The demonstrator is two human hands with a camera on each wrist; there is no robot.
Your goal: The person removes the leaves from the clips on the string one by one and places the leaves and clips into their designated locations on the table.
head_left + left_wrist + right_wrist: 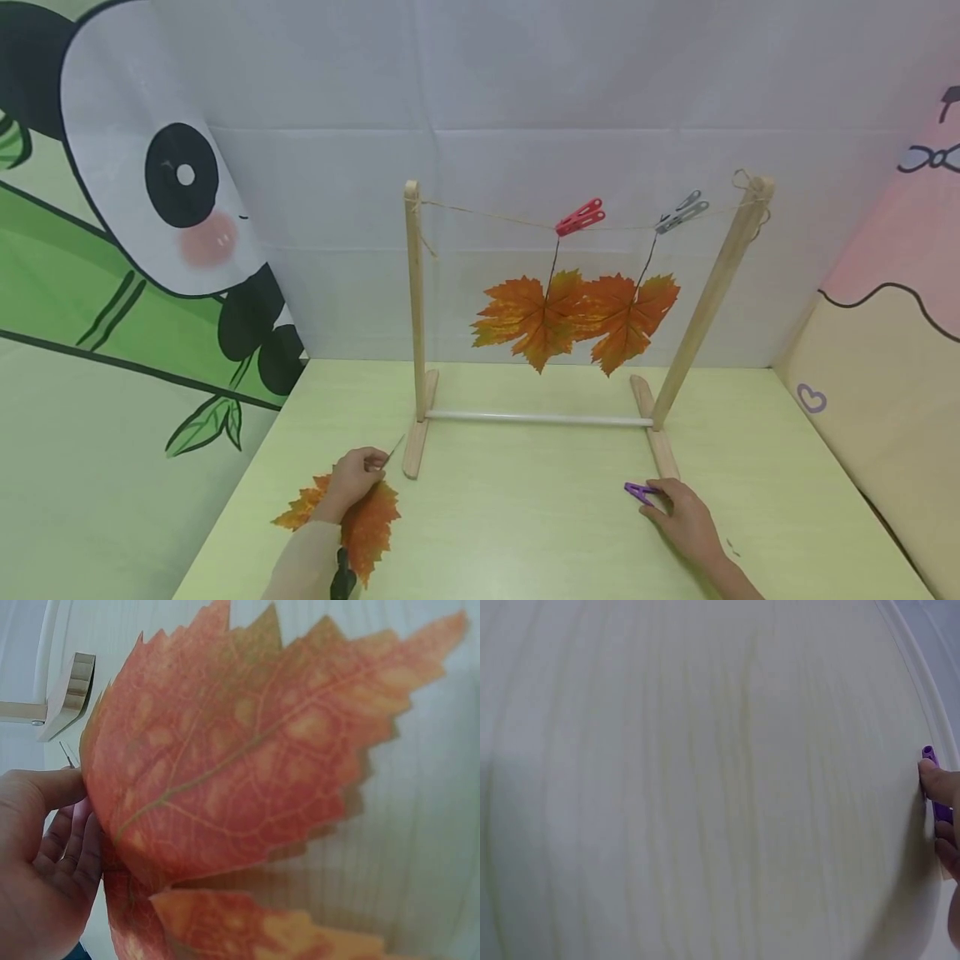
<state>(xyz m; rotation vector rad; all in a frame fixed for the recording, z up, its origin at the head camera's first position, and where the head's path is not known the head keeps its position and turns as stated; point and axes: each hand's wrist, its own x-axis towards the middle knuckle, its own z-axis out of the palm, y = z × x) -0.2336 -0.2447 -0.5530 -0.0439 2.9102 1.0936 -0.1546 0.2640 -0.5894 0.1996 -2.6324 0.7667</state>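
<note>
Near the table's front left, my left hand [356, 481] pinches an orange maple leaf [369, 525] by its stem, whose tip sticks out past the fingers. Seen from the left wrist, the leaf [247, 750] fills most of the picture, with its lobes spread to the right of the thumb. My right hand [686, 523] holds a purple clothespin [639, 492] between thumb and fingers, close to the right foot of the wooden stand. In the right wrist view only the fingertips and part of the purple clothespin [928, 754] show at the right edge.
A string [487, 215] runs between two wooden posts [415, 308]. From it hang two maple leaves [542, 321], one under a red clothespin [580, 217], one under a grey clothespin [681, 213]. A white rod [540, 418] joins the stand's feet. Printed cloth walls surround the table.
</note>
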